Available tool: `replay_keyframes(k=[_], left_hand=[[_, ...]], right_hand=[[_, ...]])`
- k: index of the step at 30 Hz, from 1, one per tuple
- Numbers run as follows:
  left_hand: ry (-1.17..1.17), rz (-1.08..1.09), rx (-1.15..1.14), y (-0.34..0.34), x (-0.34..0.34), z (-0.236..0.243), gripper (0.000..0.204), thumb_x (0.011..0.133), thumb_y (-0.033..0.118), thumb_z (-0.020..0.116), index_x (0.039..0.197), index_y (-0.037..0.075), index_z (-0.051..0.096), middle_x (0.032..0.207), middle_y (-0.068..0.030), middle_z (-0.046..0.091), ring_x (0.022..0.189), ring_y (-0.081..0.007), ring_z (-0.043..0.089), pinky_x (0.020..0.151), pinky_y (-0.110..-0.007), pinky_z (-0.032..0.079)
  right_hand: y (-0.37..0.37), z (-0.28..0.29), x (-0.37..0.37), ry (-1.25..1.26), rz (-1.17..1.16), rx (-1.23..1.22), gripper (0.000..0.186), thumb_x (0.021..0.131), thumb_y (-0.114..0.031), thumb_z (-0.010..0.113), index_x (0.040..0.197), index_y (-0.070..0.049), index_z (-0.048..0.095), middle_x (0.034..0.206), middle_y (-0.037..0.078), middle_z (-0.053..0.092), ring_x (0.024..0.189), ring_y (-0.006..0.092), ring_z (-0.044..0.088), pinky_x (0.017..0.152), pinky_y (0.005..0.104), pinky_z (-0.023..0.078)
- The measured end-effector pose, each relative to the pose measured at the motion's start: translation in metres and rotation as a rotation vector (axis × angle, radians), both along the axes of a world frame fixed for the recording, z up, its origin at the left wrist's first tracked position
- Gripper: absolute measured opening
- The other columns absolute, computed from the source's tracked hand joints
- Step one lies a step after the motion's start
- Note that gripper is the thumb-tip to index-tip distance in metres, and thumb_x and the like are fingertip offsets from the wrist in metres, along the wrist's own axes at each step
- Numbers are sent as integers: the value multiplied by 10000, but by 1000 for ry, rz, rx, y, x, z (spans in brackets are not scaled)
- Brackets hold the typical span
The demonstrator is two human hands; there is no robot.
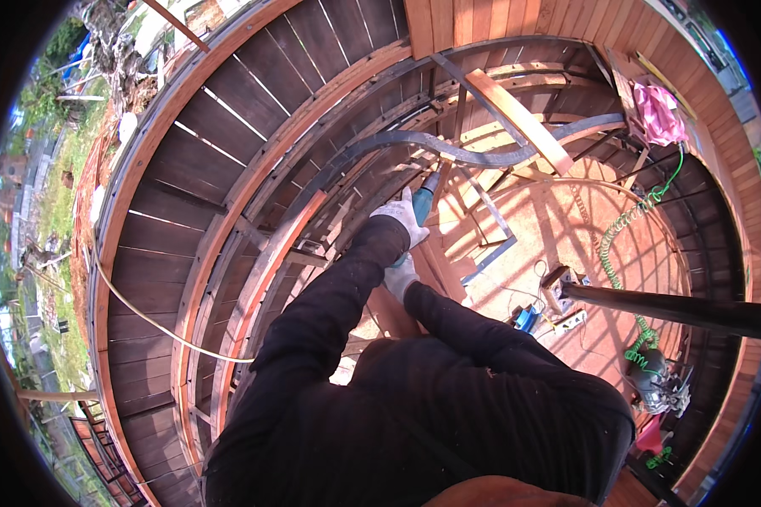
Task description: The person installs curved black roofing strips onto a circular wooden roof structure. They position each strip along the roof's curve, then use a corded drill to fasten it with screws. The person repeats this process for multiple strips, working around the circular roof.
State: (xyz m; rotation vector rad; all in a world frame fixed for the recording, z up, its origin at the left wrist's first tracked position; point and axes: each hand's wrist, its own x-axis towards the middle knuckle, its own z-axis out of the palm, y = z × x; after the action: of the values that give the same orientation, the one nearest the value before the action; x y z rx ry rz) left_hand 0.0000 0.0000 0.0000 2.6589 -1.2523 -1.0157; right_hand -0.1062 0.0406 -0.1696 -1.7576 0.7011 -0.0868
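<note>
A teal power drill (423, 203) points away from me, its dark nose toward the curved framing. My left hand (402, 215), in a pale work glove, is closed around the drill's body, thumb raised along it. My right hand (400, 277), also gloved, is closed behind it at a teal part that looks like the drill's handle; my left forearm hides some of that grip. Beneath both hands lie reddish wooden boards (435, 266). What the drill's tip touches is too small to tell.
Curved slatted walls (203, 160) with wooden ribs surround me. A loose plank (520, 120) slants across a dark curved strip (397, 139). On the lower floor are a blue tool (526, 318) and power strip (569, 323). A green coiled hose (613, 228) hangs right, near a dark pole (668, 306).
</note>
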Motion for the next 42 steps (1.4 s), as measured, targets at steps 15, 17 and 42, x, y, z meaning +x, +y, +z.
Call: replay_keyframes(k=[15, 17, 42], left_hand=[[145, 219, -338, 19, -45, -76, 1130, 650, 540, 758, 1478, -3, 213, 1209, -272, 594, 1095, -378, 607, 950, -410, 475], [266, 291, -436, 25, -56, -98, 1061, 671, 511, 786, 1440, -1, 265, 1198, -254, 601, 1092, -357, 613, 937, -403, 486], [1493, 666, -1135, 97, -137, -26, 111, 891, 154, 609, 882, 70, 536, 823, -43, 553, 786, -181, 590, 792, -344, 507]], right_hand=[[-43, 10, -82, 57, 75, -80, 930, 631, -391, 851, 1369, -58, 392, 1319, 172, 527, 1233, 317, 510, 1046, 395, 405], [-59, 41, -111, -38, 179, 23, 993, 611, -388, 867, 1396, -61, 355, 1341, 173, 506, 1265, 312, 484, 1066, 390, 390], [-7, 174, -202, -101, -46, -230, 959, 666, -480, 816, 1396, -67, 352, 1234, 199, 565, 1124, 336, 581, 972, 400, 456]])
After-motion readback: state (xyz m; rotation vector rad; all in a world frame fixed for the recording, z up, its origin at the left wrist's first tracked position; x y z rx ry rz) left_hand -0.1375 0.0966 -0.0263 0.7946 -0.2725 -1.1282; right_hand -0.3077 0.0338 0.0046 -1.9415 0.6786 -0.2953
